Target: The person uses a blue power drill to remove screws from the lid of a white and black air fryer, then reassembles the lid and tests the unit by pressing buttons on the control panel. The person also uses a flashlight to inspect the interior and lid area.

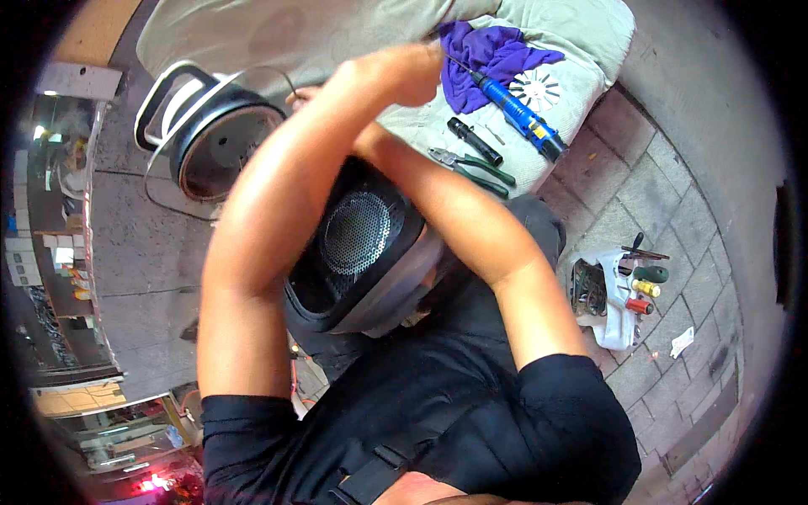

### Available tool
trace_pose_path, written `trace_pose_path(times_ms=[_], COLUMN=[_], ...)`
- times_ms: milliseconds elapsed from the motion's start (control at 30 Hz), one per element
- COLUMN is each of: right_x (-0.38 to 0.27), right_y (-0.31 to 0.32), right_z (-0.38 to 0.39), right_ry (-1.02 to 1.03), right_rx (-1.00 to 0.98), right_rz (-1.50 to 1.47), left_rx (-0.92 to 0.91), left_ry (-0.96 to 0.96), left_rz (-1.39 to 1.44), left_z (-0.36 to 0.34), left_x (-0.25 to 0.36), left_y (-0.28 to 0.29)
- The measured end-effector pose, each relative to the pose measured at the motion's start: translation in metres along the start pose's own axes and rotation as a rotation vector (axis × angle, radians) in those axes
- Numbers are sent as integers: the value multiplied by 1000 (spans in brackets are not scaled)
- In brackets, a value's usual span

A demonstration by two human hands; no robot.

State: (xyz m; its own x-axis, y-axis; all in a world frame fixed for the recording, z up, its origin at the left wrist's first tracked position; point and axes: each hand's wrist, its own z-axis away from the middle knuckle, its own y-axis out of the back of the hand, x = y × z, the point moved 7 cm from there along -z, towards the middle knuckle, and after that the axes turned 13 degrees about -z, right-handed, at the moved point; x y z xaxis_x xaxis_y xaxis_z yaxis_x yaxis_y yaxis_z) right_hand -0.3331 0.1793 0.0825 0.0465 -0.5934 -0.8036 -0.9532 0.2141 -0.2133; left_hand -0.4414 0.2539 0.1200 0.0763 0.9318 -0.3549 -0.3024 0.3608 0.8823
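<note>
My arms cross above the lap. My left hand is closed in a fist near the purple cloth; motion blur and its turned-away fingers hide what it grips, if anything. Crossing under the left forearm, my right hand shows only some fingertips, which pinch a thin dark cord. Beside them stands a round, dark-rimmed appliance part with a black-and-white handle. Below the forearms sits a black and grey appliance housing with a round perforated metal grille.
On the pale cushion lie a blue electric screwdriver, a black flashlight, green-handled pliers and a white slotted disc. A white tool holder with screwdrivers stands on the paving at right. Glass display cases line the left.
</note>
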Motion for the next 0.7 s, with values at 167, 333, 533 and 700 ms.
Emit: trace_pose_path(times_ms=[167,333,533,700], right_x=[2,-4,6,-4], right_y=[13,17,14,13], right_z=[10,19,12,7], right_ry=[-91,-135,-122,262], right_rx=[142,170,135,120], right_rz=[-418,-451,-431,-135], left_rx=[-435,-745,-442,-247], left_ry=[-27,76,4,-257], left_rz=[-10,-84,-105,-129], left_z=[-38,-63,-69,-54], left_x=[9,-4,-25,-16], left_y=[-89,-141,-136,-57])
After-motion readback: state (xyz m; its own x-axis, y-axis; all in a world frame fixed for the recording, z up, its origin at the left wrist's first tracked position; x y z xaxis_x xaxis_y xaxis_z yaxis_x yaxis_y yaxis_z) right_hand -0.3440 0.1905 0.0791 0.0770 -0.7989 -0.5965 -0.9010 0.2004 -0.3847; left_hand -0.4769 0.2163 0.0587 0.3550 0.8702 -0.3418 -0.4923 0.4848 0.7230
